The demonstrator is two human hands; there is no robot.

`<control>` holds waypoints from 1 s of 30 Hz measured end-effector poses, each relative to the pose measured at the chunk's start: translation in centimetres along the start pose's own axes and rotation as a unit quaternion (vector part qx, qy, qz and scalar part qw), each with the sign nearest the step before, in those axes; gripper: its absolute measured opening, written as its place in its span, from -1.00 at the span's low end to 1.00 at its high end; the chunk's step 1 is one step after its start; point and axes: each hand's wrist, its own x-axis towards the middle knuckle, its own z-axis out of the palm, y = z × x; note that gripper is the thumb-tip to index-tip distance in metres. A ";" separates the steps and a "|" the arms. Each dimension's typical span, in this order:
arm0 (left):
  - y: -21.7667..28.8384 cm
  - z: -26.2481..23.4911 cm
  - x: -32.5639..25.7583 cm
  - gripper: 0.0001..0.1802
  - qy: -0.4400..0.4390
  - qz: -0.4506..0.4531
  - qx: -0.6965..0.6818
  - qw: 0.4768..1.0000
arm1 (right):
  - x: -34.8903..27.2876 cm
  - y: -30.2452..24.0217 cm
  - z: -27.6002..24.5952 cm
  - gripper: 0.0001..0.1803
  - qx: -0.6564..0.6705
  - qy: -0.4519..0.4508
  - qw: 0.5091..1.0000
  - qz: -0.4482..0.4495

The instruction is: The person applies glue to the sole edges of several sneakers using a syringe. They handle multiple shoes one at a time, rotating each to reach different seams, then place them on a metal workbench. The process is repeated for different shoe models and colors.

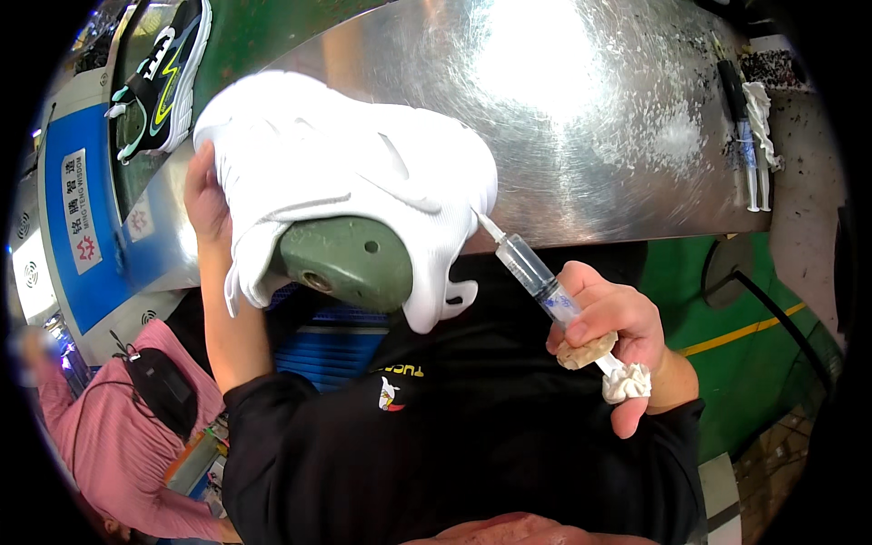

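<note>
A white sports shoe (354,145) is fitted over a dark green shoe last (350,263), tilted above the near edge of the metal table. My left hand (209,195) grips the shoe at its left end, its fingers partly hidden behind it. In my right hand (618,327) is a clear plastic syringe (527,268), its tip at the shoe's right end near the sole edge; I cannot tell whether it touches. A tan lump (587,351) is pinched under the thumb. Crumpled white wrapping (627,383) covers the plunger end, against a finger.
A shiny metal table (590,163) with white residue spreads ahead. At its far right lie more syringes (752,163), one with twisted white wrapping. A black sports shoe (163,86) stands at the upper left. Another person in pink (136,427) sits at the lower left.
</note>
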 end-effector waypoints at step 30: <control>-9.8 3.8 -15.2 0.02 -0.099 -0.179 -0.121 0.971 | 3.9 0.1 2.3 -0.17 -0.188 -0.030 0.981 -0.031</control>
